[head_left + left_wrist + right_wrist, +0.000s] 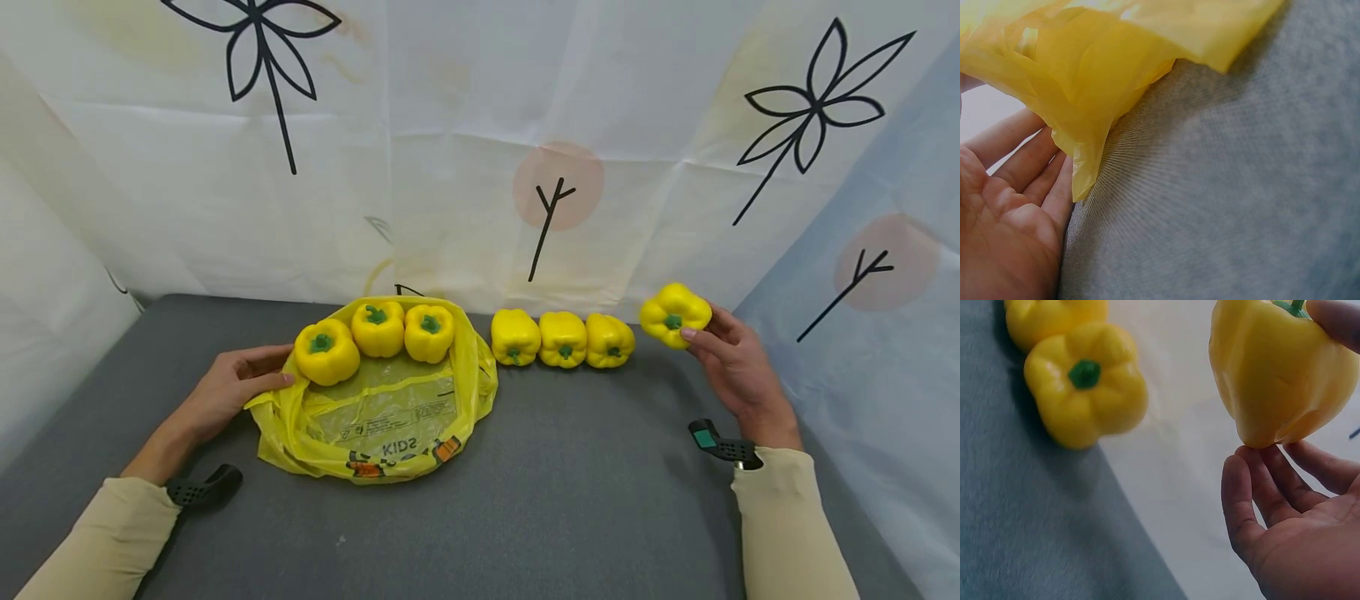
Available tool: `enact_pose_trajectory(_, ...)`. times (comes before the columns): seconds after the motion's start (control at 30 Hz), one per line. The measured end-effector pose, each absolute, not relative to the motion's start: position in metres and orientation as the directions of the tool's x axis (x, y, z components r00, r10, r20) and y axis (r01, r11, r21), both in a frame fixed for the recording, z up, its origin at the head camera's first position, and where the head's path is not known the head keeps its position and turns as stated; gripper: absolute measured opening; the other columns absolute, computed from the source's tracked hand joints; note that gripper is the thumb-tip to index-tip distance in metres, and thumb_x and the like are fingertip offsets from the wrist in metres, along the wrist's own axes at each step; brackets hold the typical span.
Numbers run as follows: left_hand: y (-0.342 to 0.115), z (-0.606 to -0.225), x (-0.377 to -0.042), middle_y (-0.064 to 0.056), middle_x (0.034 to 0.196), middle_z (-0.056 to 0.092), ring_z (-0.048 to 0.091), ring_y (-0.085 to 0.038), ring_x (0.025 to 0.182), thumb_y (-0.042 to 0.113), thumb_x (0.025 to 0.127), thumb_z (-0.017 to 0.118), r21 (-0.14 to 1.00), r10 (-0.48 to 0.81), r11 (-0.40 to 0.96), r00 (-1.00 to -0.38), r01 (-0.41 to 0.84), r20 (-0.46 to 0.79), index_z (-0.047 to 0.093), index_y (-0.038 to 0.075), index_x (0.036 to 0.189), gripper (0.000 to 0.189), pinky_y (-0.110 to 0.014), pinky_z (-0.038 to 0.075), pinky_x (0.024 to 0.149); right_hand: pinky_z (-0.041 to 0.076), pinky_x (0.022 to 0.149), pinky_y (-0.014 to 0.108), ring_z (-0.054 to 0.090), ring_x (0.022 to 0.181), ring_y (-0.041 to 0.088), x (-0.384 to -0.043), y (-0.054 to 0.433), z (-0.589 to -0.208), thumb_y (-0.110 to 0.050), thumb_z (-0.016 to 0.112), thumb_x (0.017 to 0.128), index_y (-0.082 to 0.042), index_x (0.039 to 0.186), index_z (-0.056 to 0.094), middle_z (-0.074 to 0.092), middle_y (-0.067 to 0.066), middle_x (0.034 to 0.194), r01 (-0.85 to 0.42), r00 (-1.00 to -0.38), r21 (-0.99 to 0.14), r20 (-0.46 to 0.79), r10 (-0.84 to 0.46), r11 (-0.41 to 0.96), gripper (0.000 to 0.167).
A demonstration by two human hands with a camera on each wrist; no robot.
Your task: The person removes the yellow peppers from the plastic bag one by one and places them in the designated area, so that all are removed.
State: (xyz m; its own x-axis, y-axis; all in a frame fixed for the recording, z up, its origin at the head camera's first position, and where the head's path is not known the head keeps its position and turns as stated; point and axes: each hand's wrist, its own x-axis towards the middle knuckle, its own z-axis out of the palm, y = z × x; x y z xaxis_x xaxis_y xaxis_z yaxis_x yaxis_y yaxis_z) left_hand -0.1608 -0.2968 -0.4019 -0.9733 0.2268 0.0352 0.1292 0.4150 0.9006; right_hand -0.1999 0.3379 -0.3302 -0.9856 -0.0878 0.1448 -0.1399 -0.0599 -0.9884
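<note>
My right hand (738, 367) holds a yellow bell pepper (675, 312) above the table at the right. In the right wrist view, the thumb is by the green stem and fingertips (1263, 450) touch the underside of this pepper (1279, 375). At the left, my left hand (228, 383) pinches the edge of a yellow plastic bag (480, 379). The bag lies spread open, with three yellow peppers (378, 329) along its back and left side. In the left wrist view, fingers (1022, 156) reach behind the bag's folds (1104, 69); the thumb is mostly hidden.
Three more yellow peppers (562, 340) lie on their sides in a row, right of the bag near the table's back edge. Grey cloth covers the table (525, 500). A white printed curtain (450, 167) hangs behind and at both sides.
</note>
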Motion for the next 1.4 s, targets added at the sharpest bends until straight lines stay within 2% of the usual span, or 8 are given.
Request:
enact_pose_trajectory(0.3,-0.297,-0.402,-0.162,-0.03,0.149,0.043,0.049,0.014,0.113,0.019,0.104,0.062,0.901,0.223,0.415,-0.974,0.126,0.034,0.04,-0.007,0.151,0.058,-0.011,0.047,0.088,0.049,0.09,0.015,0.048,0.116,0.012,-0.205,0.351,-0.349,-0.015,0.067,0.1,-0.01,0.145,0.043,0.048,-0.004,0.132,-0.042,-0.999,-0.999,0.042,-0.012,-0.015,0.051)
enact_pose_trajectory(0.5,-0.297,-0.402,-0.162,-0.029,0.148,0.044,0.05,0.013,0.113,0.019,0.103,0.062,0.899,0.223,0.418,-0.974,0.129,0.036,0.041,-0.007,0.151,0.058,-0.011,0.047,0.088,0.046,0.09,0.015,0.049,0.113,0.011,-0.208,0.359,-0.363,-0.017,0.067,0.1,-0.013,0.142,0.045,0.05,-0.007,0.129,-0.013,-1.0,-0.999,0.013,-0.006,0.042,0.047)
enact_pose_trajectory(0.7,-0.297,-0.402,-0.162,-0.029,0.149,0.044,0.049,0.014,0.113,0.019,0.103,0.062,0.899,0.222,0.42,-0.974,0.126,0.033,0.041,-0.006,0.151,0.058,-0.011,0.047,0.088,0.047,0.089,0.015,0.051,0.112,0.009,-0.209,0.363,-0.372,-0.016,0.069,0.099,-0.012,0.142,0.045,0.051,-0.008,0.127,-0.002,-1.0,-0.999,0.002,-0.003,0.043,0.05)
enact_pose_trajectory(0.93,-0.298,-0.403,-0.162,-0.027,0.149,0.045,0.049,0.014,0.113,0.018,0.103,0.062,0.897,0.222,0.423,-0.975,0.127,0.033,0.041,-0.007,0.151,0.058,-0.011,0.047,0.088,0.049,0.087,0.013,0.051,0.111,0.007,-0.212,0.362,-0.379,-0.014,0.068,0.099,-0.003,0.154,0.032,0.049,-0.008,0.125,0.015,-1.0,-0.999,-0.015,0.005,0.05,0.067)
enact_pose_trajectory(1.13,-0.298,-0.403,-0.162,-0.029,0.149,0.044,0.05,0.013,0.113,0.018,0.103,0.062,0.899,0.223,0.42,-0.974,0.125,0.031,0.041,-0.006,0.151,0.058,-0.012,0.047,0.088,0.049,0.088,0.014,0.051,0.111,0.008,-0.214,0.361,-0.384,-0.016,0.07,0.098,-0.005,0.151,0.037,0.049,-0.008,0.126,0.029,-0.999,-0.998,-0.028,0.015,0.053,0.063)
enact_pose_trajectory(1.4,-0.298,-0.404,-0.162,-0.028,0.149,0.045,0.05,0.013,0.113,0.019,0.103,0.062,0.896,0.221,0.426,-0.975,0.125,0.031,0.041,-0.006,0.151,0.058,-0.012,0.047,0.088,0.044,0.09,0.015,0.048,0.114,0.008,-0.215,0.361,-0.388,-0.022,0.072,0.097,-0.001,0.158,0.027,0.047,-0.01,0.127,0.055,-0.998,-0.989,-0.051,0.031,0.135,0.079)
